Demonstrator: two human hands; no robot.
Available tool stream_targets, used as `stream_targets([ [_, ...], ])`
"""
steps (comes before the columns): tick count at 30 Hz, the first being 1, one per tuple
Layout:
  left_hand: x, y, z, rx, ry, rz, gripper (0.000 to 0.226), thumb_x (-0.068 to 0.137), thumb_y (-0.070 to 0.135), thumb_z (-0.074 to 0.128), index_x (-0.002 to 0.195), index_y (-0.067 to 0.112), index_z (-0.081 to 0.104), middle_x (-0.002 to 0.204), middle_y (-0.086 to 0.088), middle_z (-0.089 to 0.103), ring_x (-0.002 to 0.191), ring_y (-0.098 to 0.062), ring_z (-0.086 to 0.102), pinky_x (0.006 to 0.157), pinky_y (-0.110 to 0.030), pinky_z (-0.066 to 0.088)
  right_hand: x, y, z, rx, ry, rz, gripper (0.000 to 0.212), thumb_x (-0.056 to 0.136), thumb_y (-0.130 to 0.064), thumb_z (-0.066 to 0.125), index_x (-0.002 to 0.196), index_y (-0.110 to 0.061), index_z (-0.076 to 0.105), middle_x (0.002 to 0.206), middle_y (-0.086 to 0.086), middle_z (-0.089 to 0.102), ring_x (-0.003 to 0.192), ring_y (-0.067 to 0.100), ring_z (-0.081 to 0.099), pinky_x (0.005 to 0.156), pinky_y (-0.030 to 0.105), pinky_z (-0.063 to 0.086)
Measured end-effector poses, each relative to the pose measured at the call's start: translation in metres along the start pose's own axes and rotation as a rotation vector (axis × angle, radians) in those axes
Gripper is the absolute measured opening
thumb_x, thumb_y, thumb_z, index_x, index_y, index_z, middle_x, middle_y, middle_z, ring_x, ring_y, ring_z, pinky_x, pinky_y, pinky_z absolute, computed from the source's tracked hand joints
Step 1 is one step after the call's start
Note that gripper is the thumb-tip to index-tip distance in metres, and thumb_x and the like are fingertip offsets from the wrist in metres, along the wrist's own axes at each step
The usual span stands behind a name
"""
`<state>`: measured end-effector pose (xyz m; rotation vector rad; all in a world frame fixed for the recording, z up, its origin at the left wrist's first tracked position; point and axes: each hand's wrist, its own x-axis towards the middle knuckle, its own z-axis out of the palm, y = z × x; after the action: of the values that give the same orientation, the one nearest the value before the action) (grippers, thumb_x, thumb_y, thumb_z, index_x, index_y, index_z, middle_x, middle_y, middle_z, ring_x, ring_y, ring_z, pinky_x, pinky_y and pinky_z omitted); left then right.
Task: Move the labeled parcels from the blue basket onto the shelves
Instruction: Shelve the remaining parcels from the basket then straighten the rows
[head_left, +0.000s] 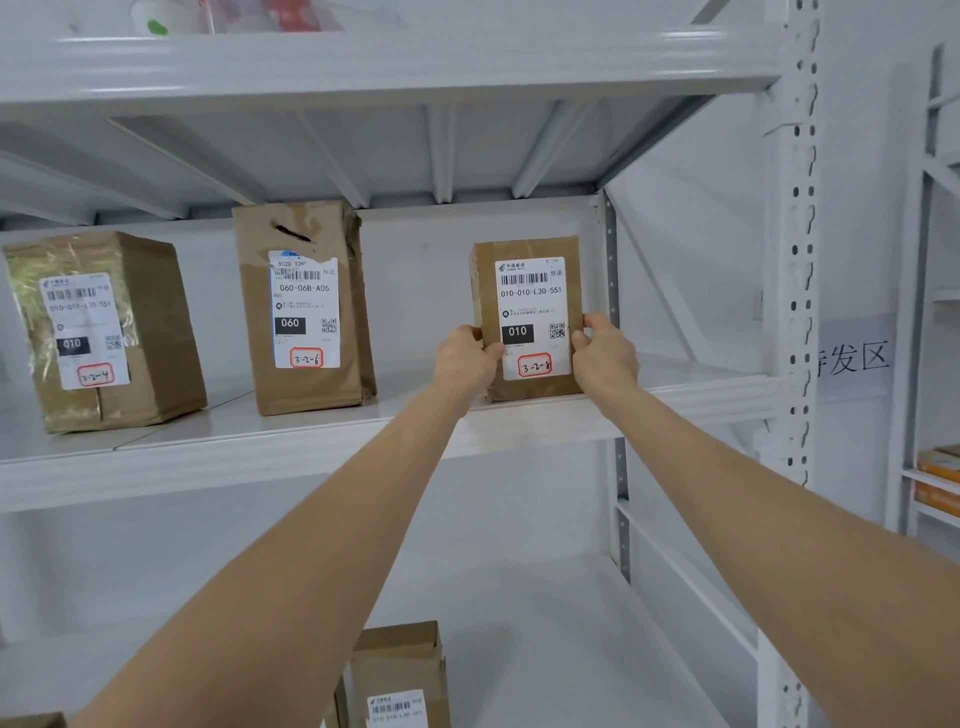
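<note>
A small brown parcel (530, 291) with a white label marked 3-2-8 stands upright near the right end of the white middle shelf (311, 441). My left hand (465, 358) grips its lower left edge and my right hand (602, 353) grips its lower right edge, fingers curled round the sides. Two more labeled parcels stand on the same shelf: one marked 3-2-6 (306, 306) in the middle and one marked 3-2-4 (104, 332) at the left. The blue basket is out of view.
Another labeled parcel (400, 675) sits on the lower shelf below my left arm. A white perforated upright (800, 260) bounds the shelf at the right. A second rack (935, 467) with orange items stands at the far right. The top shelf holds blurred items.
</note>
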<state>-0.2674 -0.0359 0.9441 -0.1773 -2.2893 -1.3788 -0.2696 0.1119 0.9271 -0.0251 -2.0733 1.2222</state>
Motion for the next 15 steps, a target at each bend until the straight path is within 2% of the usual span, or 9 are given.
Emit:
stream_targets([
  [6,0.009,-0.003,0.004,-0.002,0.009,-0.011,0.037,0.095,0.019,0.053,0.129,0.007,0.047,0.125,-0.013,0.059,0.113,-0.03,0.057,0.095,-0.045,0.05,0.009,-0.001,0.005,0.017,-0.038,0.027,0.028,0.102,-0.018,0.036,0.127,-0.015,0.048,0.114,0.008,0.058,0.089,0.021,0.049,0.079,0.036,0.047],
  [9,0.015,-0.006,0.006,0.019,0.016,-0.012,0.037,0.095,0.018,0.052,0.129,0.006,0.047,0.126,-0.014,0.059,0.114,-0.031,0.056,0.095,-0.044,0.049,0.014,-0.001,0.01,0.015,-0.064,0.048,0.026,0.102,-0.017,0.035,0.125,-0.014,0.047,0.109,0.008,0.056,0.087,0.02,0.048,0.071,0.031,0.042],
  [15,0.025,-0.009,0.008,0.035,0.02,-0.021,0.036,0.096,0.017,0.051,0.129,0.005,0.046,0.126,-0.016,0.058,0.114,-0.032,0.056,0.095,-0.045,0.049,0.023,-0.002,0.015,-0.013,-0.098,0.049,0.029,0.101,-0.017,0.036,0.128,-0.013,0.046,0.119,0.014,0.058,0.091,0.023,0.047,0.074,0.027,0.035],
])
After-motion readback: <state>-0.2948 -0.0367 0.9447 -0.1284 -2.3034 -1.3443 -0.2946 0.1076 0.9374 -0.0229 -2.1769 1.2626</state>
